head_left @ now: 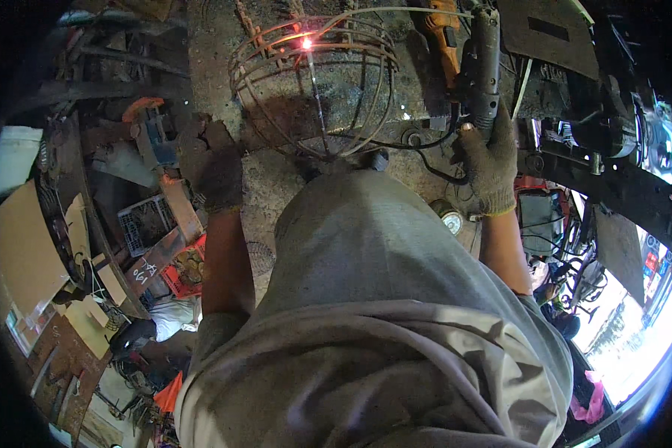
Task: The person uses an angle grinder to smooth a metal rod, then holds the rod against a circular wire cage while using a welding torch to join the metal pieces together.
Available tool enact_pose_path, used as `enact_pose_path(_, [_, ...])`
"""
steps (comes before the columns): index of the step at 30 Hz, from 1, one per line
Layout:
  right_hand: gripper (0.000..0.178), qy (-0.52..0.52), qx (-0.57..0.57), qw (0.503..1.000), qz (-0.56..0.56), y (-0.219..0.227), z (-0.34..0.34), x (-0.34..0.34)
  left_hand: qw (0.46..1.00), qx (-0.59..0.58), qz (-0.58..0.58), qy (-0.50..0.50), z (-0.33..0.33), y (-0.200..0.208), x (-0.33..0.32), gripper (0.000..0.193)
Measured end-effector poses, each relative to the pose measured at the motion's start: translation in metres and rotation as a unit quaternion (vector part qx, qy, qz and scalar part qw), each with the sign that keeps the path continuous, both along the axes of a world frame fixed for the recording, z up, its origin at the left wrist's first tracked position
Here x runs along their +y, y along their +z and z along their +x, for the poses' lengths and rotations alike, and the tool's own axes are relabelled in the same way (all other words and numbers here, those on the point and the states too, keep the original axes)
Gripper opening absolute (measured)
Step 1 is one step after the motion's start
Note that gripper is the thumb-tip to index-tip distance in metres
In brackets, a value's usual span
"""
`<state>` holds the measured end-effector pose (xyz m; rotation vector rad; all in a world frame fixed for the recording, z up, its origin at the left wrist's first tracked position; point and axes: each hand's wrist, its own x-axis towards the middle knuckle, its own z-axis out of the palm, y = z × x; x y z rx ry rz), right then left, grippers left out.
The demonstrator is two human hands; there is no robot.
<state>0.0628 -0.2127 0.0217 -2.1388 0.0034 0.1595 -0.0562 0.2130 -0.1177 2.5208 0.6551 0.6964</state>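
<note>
My right hand (493,166), in a knitted work glove, is closed round the lower end of a grey welding electrode holder (486,63). A thin bent rod (396,9) runs left from its top towards a glowing red spot (307,43) on a round wire cage (351,48). This cage of bent metal rods lies on the worn work surface (306,104). To its left, my left hand (215,168) wears a dark glove. Its fingers are too dark to make out, and whether they hold anything does not show.
An orange angle grinder (444,45) lies just left of the holder. Black cable (433,166) loops beside my right hand. A round gauge-like disc (451,220) is near my right leg. At left are a red crate (185,269), a grey crate (143,224) and cardboard (26,246).
</note>
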Motion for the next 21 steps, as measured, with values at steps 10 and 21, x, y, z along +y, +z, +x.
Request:
enact_pose_path(10, [0.060,-0.008,0.001,1.000,0.027,-0.002,-0.005,0.003,0.994,-0.104,0.042,0.003,0.012,0.028,-0.022,0.032])
enact_pose_path(21, [0.051,-0.018,-0.028,0.999,0.038,0.001,-0.006,0.006,0.998,-0.062,0.020,0.007,0.008,0.036,-0.027,0.037])
